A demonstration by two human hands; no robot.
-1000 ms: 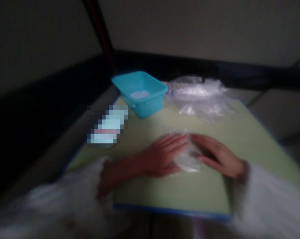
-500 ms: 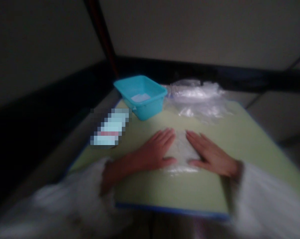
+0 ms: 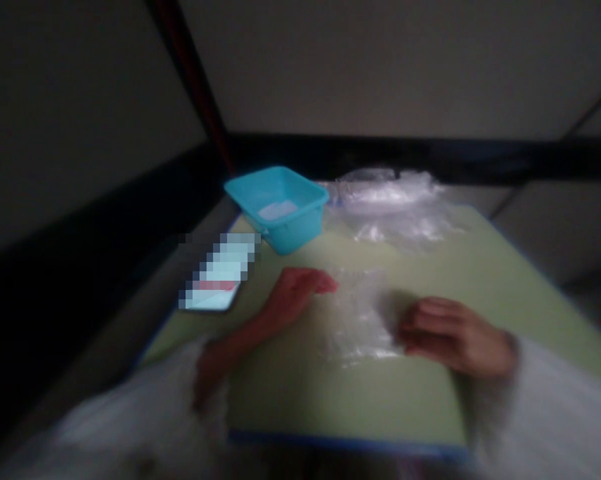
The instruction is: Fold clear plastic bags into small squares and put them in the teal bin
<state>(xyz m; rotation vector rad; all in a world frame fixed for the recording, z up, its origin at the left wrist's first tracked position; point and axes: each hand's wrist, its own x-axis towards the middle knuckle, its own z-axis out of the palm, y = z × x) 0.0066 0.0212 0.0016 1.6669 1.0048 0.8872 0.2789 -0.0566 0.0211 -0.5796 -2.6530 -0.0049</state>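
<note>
A clear plastic bag (image 3: 356, 313) lies flat on the pale green table (image 3: 330, 393) between my hands. My left hand (image 3: 293, 293) is at the bag's upper left corner with its fingers curled together at the edge, apparently pinching it. My right hand (image 3: 450, 333) rests at the bag's right edge with the fingers curled in toward it. The picture is dim and blurred, so the exact grip does not show.
A turquoise plastic tub (image 3: 278, 203) with something pale inside stands at the table's far left. A heap of clear plastic bags (image 3: 393, 207) lies at the far middle. A pixelated flat object (image 3: 218, 273) sits by the left edge. Dark walls surround.
Both hands lay flat, pressing the bag from either side. Now they have drawn apart to its left corner and right edge, and their fingers have curled in.
</note>
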